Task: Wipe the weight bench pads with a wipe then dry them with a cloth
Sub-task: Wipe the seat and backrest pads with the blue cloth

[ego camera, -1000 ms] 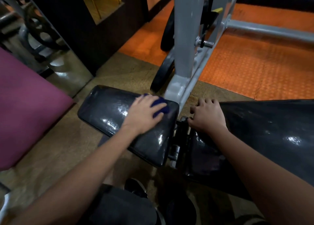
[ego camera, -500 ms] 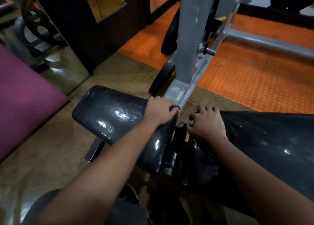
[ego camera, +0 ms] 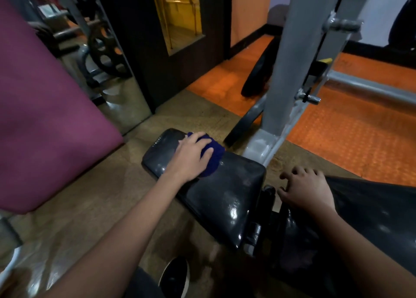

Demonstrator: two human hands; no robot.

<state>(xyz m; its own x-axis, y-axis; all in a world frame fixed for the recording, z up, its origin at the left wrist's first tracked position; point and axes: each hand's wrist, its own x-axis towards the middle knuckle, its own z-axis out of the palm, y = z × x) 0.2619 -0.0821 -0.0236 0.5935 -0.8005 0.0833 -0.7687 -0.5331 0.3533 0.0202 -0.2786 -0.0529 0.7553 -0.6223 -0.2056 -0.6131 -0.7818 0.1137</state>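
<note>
one left hand (ego camera: 191, 156) presses a blue cloth (ego camera: 212, 160) flat-fingered on the diagonally lying seat pad (ego camera: 216, 192).

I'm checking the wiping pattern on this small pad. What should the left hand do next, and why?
Probably sweep the blue cloth back toward the near end: the left hand presses it at the far end of the small pad, whose near part lies uncovered. The right hand rests on the big pad.
</note>
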